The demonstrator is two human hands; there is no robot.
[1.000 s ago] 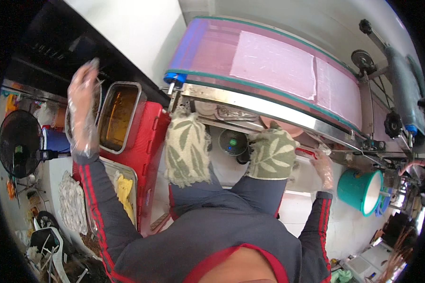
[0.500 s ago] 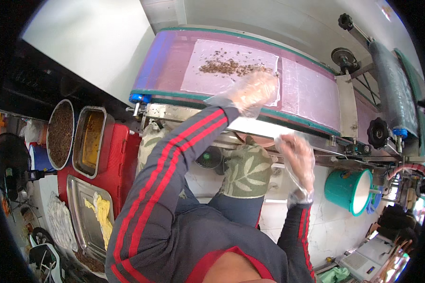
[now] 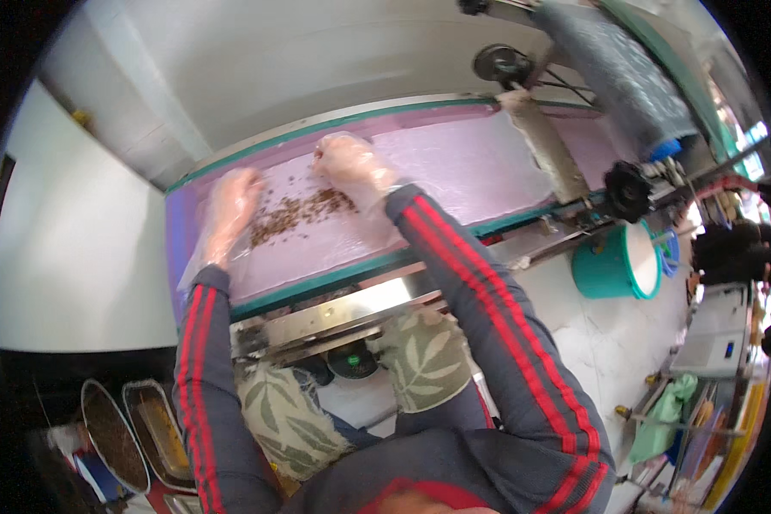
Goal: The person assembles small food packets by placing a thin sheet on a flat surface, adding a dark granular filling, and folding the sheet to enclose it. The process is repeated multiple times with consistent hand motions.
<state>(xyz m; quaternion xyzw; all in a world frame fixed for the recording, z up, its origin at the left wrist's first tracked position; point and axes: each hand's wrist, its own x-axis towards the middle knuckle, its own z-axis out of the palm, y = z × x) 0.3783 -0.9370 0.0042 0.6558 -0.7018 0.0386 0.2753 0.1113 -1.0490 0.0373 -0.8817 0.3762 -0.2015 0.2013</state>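
Observation:
My left hand (image 3: 234,206), in a clear plastic glove, is over the left part of a thin white sheet (image 3: 454,163), beside the left end of a strip of brown crumbs (image 3: 304,212). Its fingers are curled in; whatever they might hold is hidden. Just beyond the strip's right part, my right hand (image 3: 351,167) wears the same kind of glove. That hand is bent with its fingertips drawn together near the sheet's far side, and I cannot make out anything in them. Under the sheet lies a pink conveyor belt (image 3: 223,176) with green edges.
At the belt's right end are a metal crosspiece (image 3: 544,146), a film-covered roller (image 3: 617,77) and a black knob (image 3: 630,190). A teal bucket (image 3: 604,261) stands on the floor to the right. Lower left are a bowl of brown bits (image 3: 116,437) and a metal tray (image 3: 178,471).
My left hand has gone from the crumbs' right end to their left end. My right hand has risen from the belt's near edge to above the sheet. The head view has shifted too.

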